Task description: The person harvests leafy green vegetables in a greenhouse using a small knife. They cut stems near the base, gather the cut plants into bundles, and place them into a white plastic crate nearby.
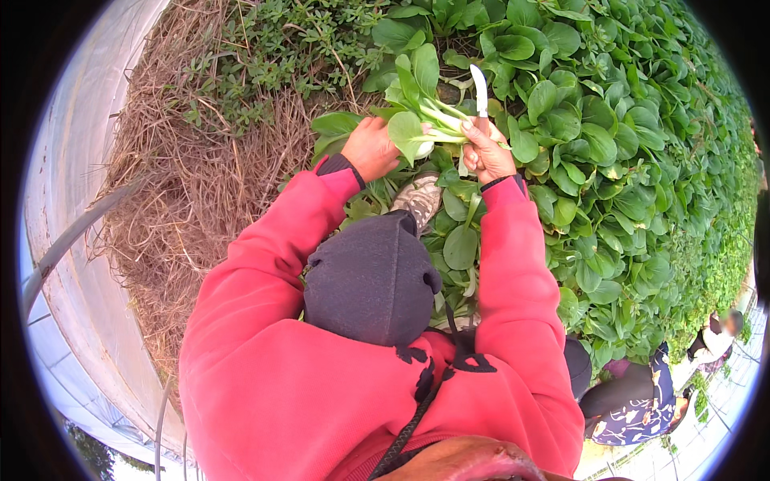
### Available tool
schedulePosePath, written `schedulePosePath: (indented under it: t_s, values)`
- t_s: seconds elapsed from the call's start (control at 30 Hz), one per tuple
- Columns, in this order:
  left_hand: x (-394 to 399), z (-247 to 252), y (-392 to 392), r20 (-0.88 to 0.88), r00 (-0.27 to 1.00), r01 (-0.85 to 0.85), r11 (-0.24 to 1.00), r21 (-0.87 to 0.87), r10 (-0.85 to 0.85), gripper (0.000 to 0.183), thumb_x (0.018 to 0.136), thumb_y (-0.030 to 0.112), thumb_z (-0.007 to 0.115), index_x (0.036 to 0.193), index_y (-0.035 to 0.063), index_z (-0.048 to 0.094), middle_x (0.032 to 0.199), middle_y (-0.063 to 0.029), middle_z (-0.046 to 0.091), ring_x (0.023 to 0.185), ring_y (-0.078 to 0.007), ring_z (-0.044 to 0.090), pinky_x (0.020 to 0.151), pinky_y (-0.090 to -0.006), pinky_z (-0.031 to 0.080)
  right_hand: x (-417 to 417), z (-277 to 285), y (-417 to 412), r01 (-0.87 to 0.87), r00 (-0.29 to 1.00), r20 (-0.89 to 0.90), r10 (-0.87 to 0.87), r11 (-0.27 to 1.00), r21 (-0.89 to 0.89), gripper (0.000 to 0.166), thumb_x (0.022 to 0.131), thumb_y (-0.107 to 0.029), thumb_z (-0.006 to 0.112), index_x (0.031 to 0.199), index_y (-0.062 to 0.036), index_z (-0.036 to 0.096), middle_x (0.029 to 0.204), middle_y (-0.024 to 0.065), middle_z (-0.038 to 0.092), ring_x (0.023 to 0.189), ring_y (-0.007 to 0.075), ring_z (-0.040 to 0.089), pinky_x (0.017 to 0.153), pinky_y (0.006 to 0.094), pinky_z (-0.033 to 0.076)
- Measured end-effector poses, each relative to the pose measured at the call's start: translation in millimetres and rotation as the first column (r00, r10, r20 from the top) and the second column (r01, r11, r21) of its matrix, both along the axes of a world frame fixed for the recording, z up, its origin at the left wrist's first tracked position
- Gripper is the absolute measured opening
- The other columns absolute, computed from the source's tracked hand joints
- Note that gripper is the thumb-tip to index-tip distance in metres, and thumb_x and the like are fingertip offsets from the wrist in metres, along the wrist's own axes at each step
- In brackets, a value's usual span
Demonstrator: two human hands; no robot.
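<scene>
Between my two hands is a bok choy plant [442, 123] with pale stalks and broad green leaves, held just above the bed. My left hand [372, 149] grips it on the left, partly covered by a round leaf. The fingers of my right hand [487, 153] are closed around the wooden handle of a knife [480, 90]. Its short curved blade points up and away from me. My right thumb rests against the stalk ends of the plant. Just below the hands, a patterned shoe [419, 198] stands among cut or loose leaves.
Dense bok choy [601, 138] fills the bed on the right. Dry straw [222, 174] and low weeds [295, 51] cover the left, beside a plastic greenhouse wall [78, 174] and a bent pipe [78, 225]. At the lower right a person in a floral top [637, 415] bends over; another person [716, 340] is farther off.
</scene>
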State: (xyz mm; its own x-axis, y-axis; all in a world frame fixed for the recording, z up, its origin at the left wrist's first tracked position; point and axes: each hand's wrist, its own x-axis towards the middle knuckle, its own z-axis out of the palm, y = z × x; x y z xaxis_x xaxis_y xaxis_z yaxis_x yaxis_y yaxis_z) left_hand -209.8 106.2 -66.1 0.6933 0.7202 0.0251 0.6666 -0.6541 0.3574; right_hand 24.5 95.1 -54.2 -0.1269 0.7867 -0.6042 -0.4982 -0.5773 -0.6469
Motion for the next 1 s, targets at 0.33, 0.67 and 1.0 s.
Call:
schedulePosePath:
  t_s: [0.33,0.67,1.0]
  values:
    - [-28,25,-34,0.294,0.895,-0.223,0.908,-0.354,0.335,0.083,0.058,0.013,0.073,0.128,0.0067,0.029,0.117,-0.0182,0.049,0.101,-0.0349,0.053,0.085,-0.0388,0.044,12,-2,-16,0.369,0.909,0.124,-0.399,0.906,0.208,0.029,0.076,-0.011,0.067,0.094,-0.0076,0.045,0.066,0.0014,0.051,0.039,0.0085,0.042,0.036,0.0238,0.038]
    - [12,64,-33,0.475,0.869,0.120,0.874,-0.472,0.137,0.094,0.060,0.013,0.072,0.135,0.0079,0.015,0.116,-0.0193,0.050,0.102,-0.0340,0.053,0.083,-0.0371,0.045,-16,9,-9,0.373,0.906,0.102,-0.410,0.890,0.260,0.027,0.076,-0.011,0.068,0.091,-0.0048,0.046,0.065,0.0019,0.050,0.039,0.0080,0.043,0.035,0.0221,0.037]
    - [29,42,-20,0.401,0.896,0.069,0.829,-0.555,0.193,0.100,0.059,0.015,0.071,0.135,0.0083,0.006,0.114,-0.0235,0.049,0.098,-0.0380,0.054,0.079,-0.0391,0.047,-24,33,-18,-0.142,0.878,0.462,-0.125,0.855,0.499,0.042,0.071,-0.007,0.072,0.107,-0.0024,0.049,0.103,0.0096,0.056,0.056,0.0057,0.050,0.042,0.0173,0.038]
